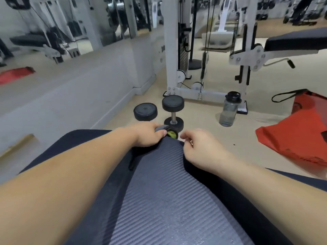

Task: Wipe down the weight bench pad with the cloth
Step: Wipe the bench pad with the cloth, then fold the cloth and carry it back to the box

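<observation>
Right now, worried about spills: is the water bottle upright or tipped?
Upright: the bottle stands on the floor, black cap on top.

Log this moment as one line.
left hand: grips grey fold at bench pad far end | right hand: curled at pad edge, grip unclear | floor: dumbbells, water bottle

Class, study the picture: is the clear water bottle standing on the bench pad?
No, the water bottle stands upright on the floor beyond the bench pad, beside the red bag.
</observation>
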